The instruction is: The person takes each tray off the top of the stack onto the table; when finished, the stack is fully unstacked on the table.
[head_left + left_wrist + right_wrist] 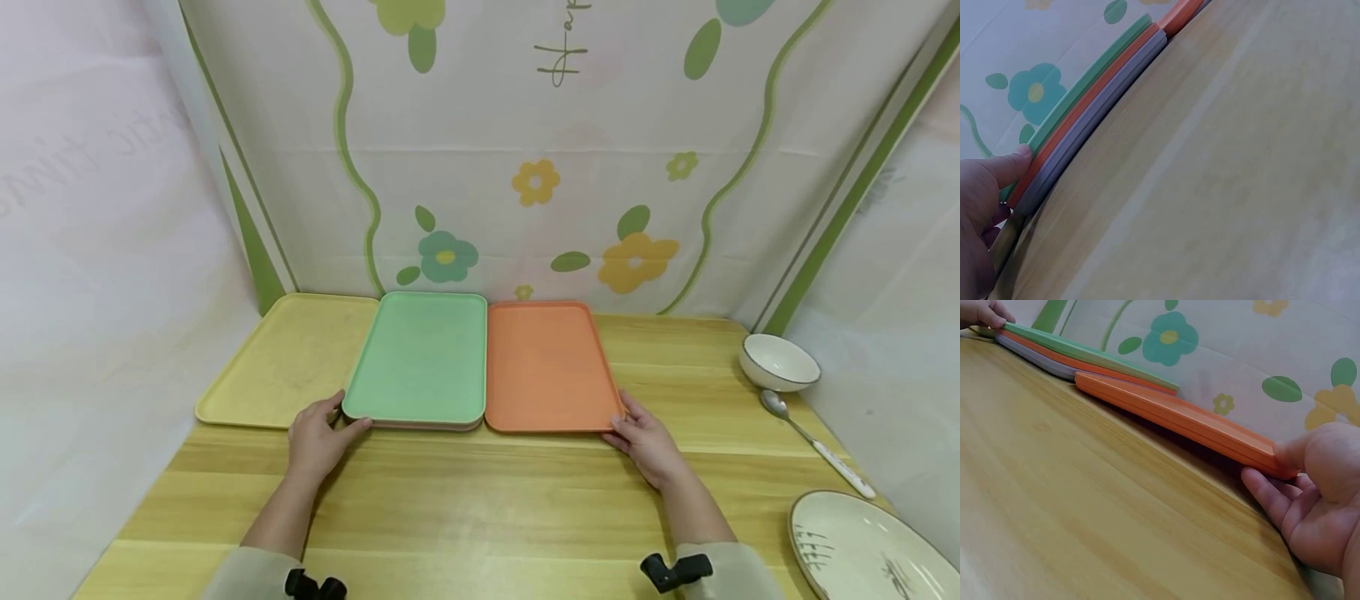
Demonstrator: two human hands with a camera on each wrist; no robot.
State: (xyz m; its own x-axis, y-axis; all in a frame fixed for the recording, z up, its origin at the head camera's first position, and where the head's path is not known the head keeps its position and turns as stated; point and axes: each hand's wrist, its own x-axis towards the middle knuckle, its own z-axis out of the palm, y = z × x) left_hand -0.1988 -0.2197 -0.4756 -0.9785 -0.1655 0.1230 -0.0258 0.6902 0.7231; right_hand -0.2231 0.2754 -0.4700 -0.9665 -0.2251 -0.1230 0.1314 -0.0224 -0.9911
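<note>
Toward the back of the table a green tray (420, 358) tops a stack, with an orange tray (1088, 115) and a lavender tray (1094, 122) beneath it. My left hand (315, 437) holds the stack's front left corner, its thumb on the front edge and its fingers at the left side. Immediately right of the stack, another orange tray (551, 367) has its right end tilted up off the table. That tray's front right corner is pinched by my right hand (645, 442), thumb above and fingers below in the right wrist view.
Left of the stack lies a yellow tray (292, 358), partly overlapped by the green one. On the right of the wooden table (480, 517) are a white bowl (780, 362), a spoon (817, 446) and a patterned plate (870, 550). A flowered cloth (465, 108) hangs behind.
</note>
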